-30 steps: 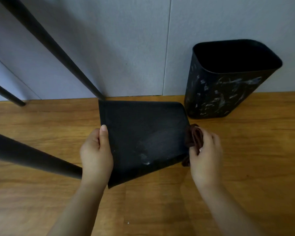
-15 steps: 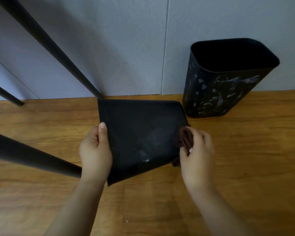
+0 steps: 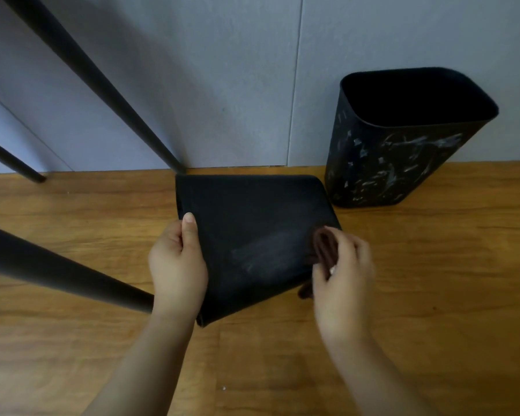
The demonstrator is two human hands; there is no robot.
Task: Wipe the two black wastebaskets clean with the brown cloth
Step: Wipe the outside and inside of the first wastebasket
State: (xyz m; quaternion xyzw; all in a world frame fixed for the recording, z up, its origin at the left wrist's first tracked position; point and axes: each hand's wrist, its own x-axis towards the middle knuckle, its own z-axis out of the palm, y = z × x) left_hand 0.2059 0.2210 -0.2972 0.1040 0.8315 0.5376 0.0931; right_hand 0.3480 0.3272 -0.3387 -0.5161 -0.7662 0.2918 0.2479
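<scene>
Wooden flooring (image 3: 433,295) runs up to a grey wall (image 3: 222,85). Our right hand (image 3: 342,271) has its fingers (image 3: 341,250) curled round the bunched brown cloth (image 3: 324,246), pressing it against the near wastebasket (image 3: 252,229). Our left hand (image 3: 177,262) grips that wastebasket's left edge, thumb on its upturned face, which bears faint pale smears. Well apart, the second wastebasket (image 3: 403,163) stands upright by the wall, its side streaked white. Dark furniture legs (image 3: 87,70) slant across the left.
</scene>
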